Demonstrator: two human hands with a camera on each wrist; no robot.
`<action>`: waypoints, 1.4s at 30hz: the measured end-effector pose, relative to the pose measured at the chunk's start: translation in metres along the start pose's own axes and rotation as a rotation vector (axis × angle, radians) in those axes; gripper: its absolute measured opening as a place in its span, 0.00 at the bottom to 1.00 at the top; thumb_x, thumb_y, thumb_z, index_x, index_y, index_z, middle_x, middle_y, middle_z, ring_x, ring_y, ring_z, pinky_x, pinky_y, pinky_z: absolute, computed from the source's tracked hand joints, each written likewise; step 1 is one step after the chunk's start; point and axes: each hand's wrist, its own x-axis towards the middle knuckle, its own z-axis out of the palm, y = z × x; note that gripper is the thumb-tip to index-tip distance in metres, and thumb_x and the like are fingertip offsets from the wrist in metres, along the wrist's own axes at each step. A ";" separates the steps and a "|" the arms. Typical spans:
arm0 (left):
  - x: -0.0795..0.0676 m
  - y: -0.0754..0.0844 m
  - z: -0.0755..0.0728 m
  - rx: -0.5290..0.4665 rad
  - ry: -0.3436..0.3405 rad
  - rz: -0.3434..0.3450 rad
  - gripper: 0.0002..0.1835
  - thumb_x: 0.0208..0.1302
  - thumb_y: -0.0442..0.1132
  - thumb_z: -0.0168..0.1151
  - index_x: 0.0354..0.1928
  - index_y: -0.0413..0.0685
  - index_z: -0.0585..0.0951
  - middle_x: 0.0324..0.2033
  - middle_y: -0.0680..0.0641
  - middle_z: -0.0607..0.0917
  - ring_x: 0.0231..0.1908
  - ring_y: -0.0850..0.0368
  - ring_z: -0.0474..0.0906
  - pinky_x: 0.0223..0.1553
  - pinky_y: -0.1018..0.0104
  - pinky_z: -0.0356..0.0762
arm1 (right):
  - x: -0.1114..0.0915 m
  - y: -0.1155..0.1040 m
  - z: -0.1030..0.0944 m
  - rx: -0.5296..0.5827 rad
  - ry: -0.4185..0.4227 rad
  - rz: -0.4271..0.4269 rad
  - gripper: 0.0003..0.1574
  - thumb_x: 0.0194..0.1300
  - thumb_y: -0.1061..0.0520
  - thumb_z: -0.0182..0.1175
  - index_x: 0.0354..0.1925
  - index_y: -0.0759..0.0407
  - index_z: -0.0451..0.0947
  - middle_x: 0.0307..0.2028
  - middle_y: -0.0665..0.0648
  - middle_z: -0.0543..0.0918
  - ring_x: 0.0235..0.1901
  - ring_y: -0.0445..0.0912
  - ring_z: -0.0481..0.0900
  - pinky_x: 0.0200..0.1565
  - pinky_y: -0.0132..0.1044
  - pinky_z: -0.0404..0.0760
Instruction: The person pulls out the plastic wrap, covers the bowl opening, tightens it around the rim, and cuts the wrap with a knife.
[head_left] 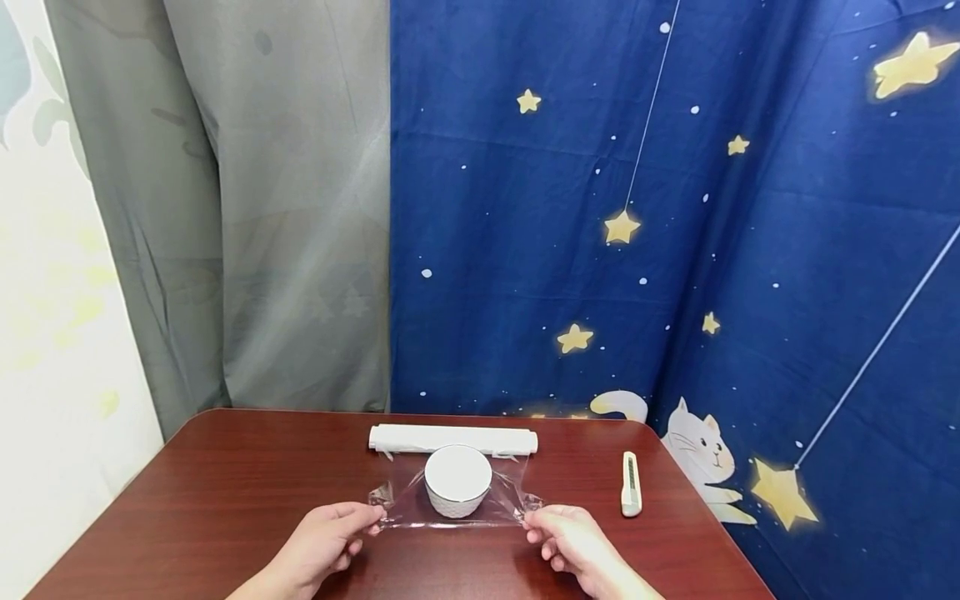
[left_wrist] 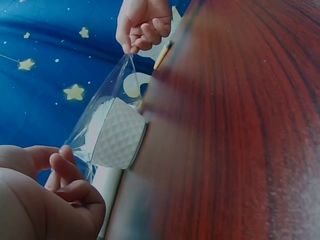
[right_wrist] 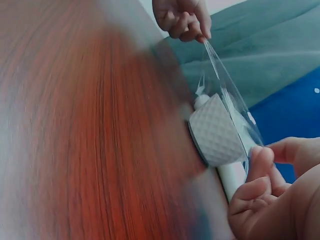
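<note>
A white bowl with a quilted outside (head_left: 457, 500) stands upright on the table. Clear plastic wrap (head_left: 405, 512) is stretched over and around it. My left hand (head_left: 318, 542) pinches the near left corner of the wrap between thumb and finger, and my right hand (head_left: 573, 542) pinches the near right corner. Both wrist views show the film taut between the two hands, above the textured side of the bowl (left_wrist: 120, 135). Behind the bowl lies a white roll (head_left: 453, 438), with the film running from it toward me.
A white utility knife (head_left: 631, 485) lies on the right of the reddish-brown wooden table (head_left: 262, 467). Behind the table hang a grey curtain (head_left: 300, 250) and a blue curtain with stars (head_left: 517, 250).
</note>
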 end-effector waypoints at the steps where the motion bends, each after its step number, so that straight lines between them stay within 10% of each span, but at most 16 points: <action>1: 0.000 -0.002 0.000 0.013 0.001 -0.003 0.12 0.79 0.43 0.65 0.42 0.41 0.89 0.28 0.59 0.85 0.23 0.67 0.69 0.21 0.75 0.62 | 0.000 0.001 0.000 -0.036 -0.005 -0.003 0.13 0.70 0.54 0.66 0.43 0.64 0.87 0.25 0.44 0.84 0.20 0.36 0.73 0.23 0.26 0.68; 10: 0.002 -0.009 0.008 0.095 0.098 0.019 0.29 0.72 0.35 0.67 0.68 0.27 0.70 0.27 0.52 0.88 0.19 0.64 0.70 0.19 0.74 0.62 | 0.003 0.005 0.009 0.126 0.007 -0.002 0.08 0.69 0.62 0.66 0.41 0.60 0.75 0.33 0.51 0.88 0.27 0.38 0.86 0.30 0.28 0.84; 14: 0.003 -0.010 0.008 0.149 0.069 0.121 0.35 0.70 0.31 0.68 0.75 0.31 0.65 0.25 0.50 0.85 0.17 0.62 0.72 0.19 0.71 0.68 | 0.006 0.005 0.014 0.173 0.049 -0.032 0.31 0.67 0.65 0.65 0.62 0.64 0.62 0.35 0.52 0.90 0.28 0.40 0.87 0.31 0.31 0.84; 18: 0.003 -0.011 0.005 0.309 0.028 0.266 0.22 0.71 0.31 0.69 0.64 0.30 0.82 0.25 0.47 0.85 0.17 0.64 0.74 0.24 0.69 0.77 | 0.007 0.006 0.014 0.091 0.018 -0.079 0.48 0.66 0.66 0.63 0.80 0.65 0.56 0.35 0.54 0.88 0.27 0.41 0.86 0.27 0.31 0.82; 24: 0.003 -0.006 0.007 0.454 0.114 0.265 0.11 0.69 0.39 0.75 0.46 0.38 0.91 0.25 0.46 0.90 0.19 0.63 0.79 0.27 0.70 0.77 | 0.011 0.005 0.013 0.011 0.009 -0.132 0.26 0.74 0.63 0.63 0.63 0.80 0.79 0.36 0.55 0.91 0.31 0.42 0.88 0.34 0.32 0.88; 42: 0.030 -0.015 0.012 0.630 0.194 0.256 0.05 0.57 0.33 0.80 0.30 0.47 0.90 0.16 0.54 0.84 0.16 0.61 0.79 0.23 0.68 0.76 | 0.038 -0.002 0.025 -0.310 0.068 -0.170 0.07 0.65 0.68 0.73 0.41 0.71 0.91 0.23 0.58 0.90 0.19 0.36 0.83 0.25 0.35 0.88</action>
